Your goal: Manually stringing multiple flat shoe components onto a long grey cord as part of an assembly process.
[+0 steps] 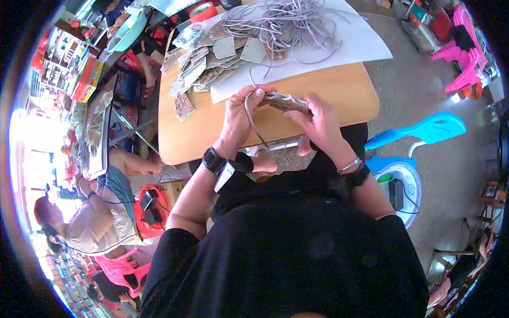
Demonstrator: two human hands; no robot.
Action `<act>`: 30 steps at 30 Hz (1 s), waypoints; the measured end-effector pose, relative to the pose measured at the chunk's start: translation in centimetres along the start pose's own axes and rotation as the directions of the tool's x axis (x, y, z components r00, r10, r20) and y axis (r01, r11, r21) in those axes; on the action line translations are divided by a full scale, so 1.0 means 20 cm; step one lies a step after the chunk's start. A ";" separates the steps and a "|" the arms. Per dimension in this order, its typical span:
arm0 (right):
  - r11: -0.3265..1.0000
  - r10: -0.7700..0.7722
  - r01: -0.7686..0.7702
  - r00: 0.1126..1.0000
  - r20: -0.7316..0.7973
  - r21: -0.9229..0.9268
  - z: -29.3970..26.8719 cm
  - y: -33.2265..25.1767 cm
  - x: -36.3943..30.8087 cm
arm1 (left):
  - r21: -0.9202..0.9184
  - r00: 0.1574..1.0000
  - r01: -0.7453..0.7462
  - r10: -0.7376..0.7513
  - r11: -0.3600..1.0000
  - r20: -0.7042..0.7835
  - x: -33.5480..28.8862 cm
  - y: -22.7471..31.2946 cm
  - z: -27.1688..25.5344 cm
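Note:
Between my hands, over the near part of the table, is a small brown-patterned flat piece [285,102] with grey cord along its upper edge. My left hand [239,115] pinches its left end together with a loose grey cord [247,106], which loops past the thumb and hangs below the table edge. My right hand [321,121] grips the right end, thumb below and fingers above. Beyond my left hand lies a heap of flat tag-like pieces [224,47], some with small holes. A large tangle of grey cord [286,24] sits behind them.
The wooden table [344,98] carries a white sheet [366,45] and a roll of red tape [203,11]. To my right stand a blue stool [435,129] and a tub [411,177] with black devices. A person [87,217] sits at my left beside a red stool [143,214].

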State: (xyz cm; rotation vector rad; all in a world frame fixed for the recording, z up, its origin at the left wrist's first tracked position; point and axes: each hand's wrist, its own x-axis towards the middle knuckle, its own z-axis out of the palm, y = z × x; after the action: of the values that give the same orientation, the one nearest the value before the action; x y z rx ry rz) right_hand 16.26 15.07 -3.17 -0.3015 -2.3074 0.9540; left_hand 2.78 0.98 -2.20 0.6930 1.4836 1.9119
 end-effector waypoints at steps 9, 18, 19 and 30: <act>0.947 -0.321 0.322 0.946 0.038 0.001 0.04 -0.03 0.01 | 0.110 0.991 0.040 -0.025 0.993 -0.134 0.06 -0.01 0.01; 0.931 -0.360 0.359 0.933 -0.011 -0.060 0.07 -0.01 0.04 | -0.060 0.985 0.068 -0.076 0.996 -0.155 0.06 0.03 -0.01; 0.933 -0.355 0.354 0.935 -0.012 -0.064 0.07 0.00 0.03 | -0.154 0.990 0.046 -0.066 0.987 -0.125 0.05 0.03 -0.01; 0.974 -0.135 0.148 0.987 -0.084 0.172 0.06 -0.04 0.05 | -0.254 0.998 -0.069 0.064 0.965 -0.030 0.03 -0.03 -0.07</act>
State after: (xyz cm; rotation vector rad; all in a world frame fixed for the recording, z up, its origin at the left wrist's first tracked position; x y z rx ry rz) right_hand 14.75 14.38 -2.78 -0.0937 -2.1303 1.0509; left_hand 1.45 0.53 -3.18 0.6109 1.2099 2.1199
